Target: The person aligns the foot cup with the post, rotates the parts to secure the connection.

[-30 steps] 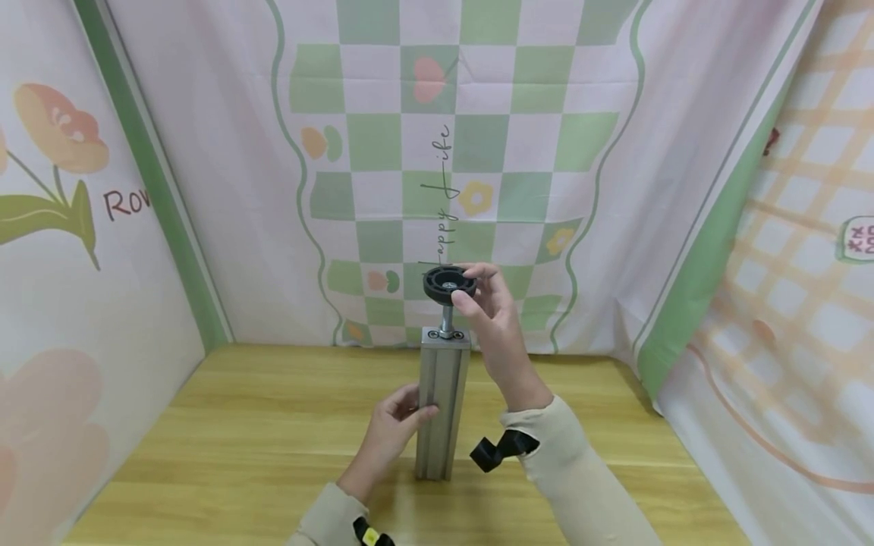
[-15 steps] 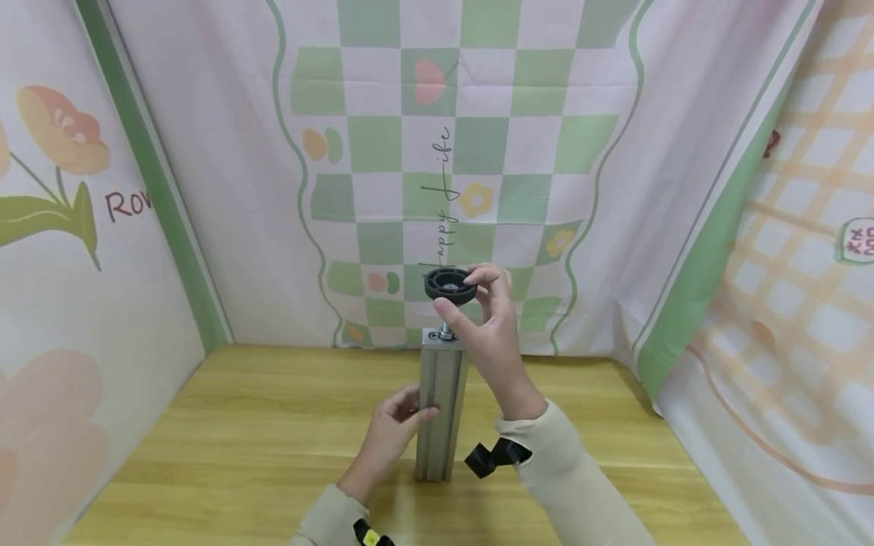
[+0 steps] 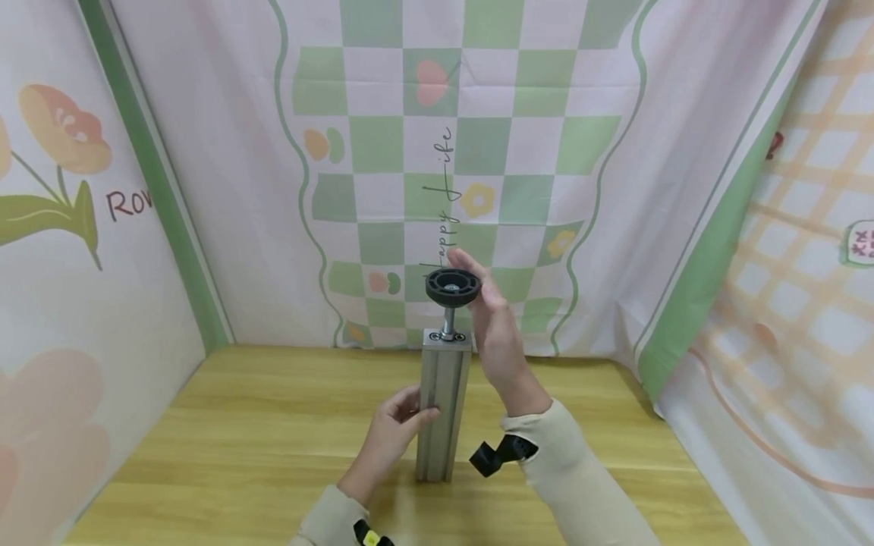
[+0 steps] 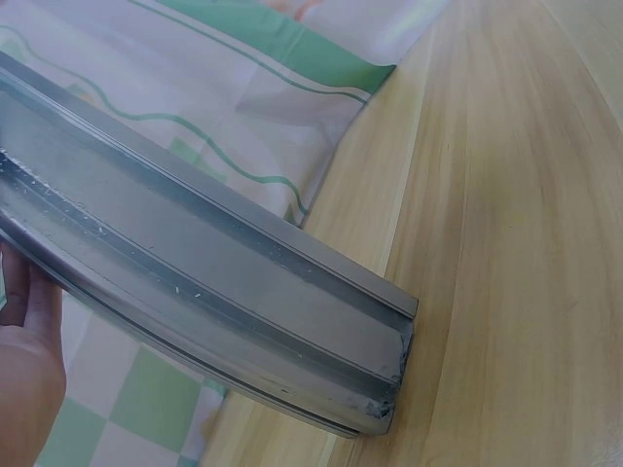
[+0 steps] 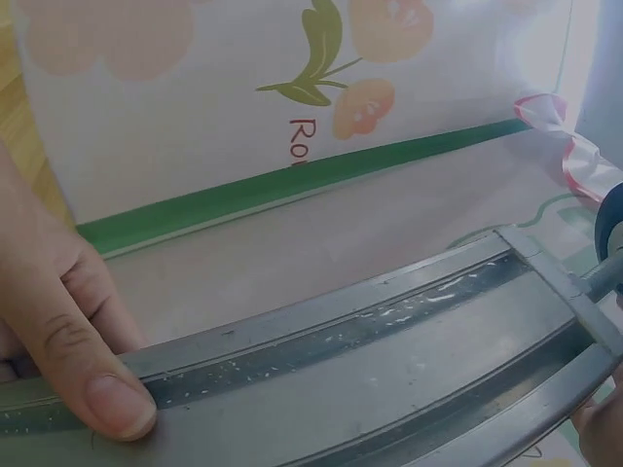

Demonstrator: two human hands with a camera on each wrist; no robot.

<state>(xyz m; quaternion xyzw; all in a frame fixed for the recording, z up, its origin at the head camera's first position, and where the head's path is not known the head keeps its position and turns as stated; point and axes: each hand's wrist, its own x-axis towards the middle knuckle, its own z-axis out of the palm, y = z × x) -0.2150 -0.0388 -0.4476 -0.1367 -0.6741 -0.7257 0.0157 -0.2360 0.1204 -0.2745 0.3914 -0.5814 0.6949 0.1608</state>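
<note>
An aluminium profile [image 3: 444, 409] stands upright on the table, also large in the left wrist view [image 4: 214, 253]. On its top end a black round levelling foot [image 3: 434, 294] sits on a metal stem with a nut. My left hand [image 3: 388, 432] grips the profile's left side partway up, thumb across the front; the thumb shows in the right wrist view [image 5: 117, 404]. My right hand [image 3: 500, 334] is at the foot's right edge, fingers extended upward beside and behind it. The right thumb is hidden. Only a sliver of the right hand [image 5: 604, 428] shows in the right wrist view.
A wood-grain table [image 3: 273, 425] lies under the profile. Patterned cloths hang behind [image 3: 375, 144] and on both sides. Black straps [image 3: 505, 453] with small devices sit on the cream sleeves [image 3: 580, 478].
The right thumb has come off the front of the levelling foot, and the fingers have straightened upward along its right side. The left hand and the profile have stayed in place.
</note>
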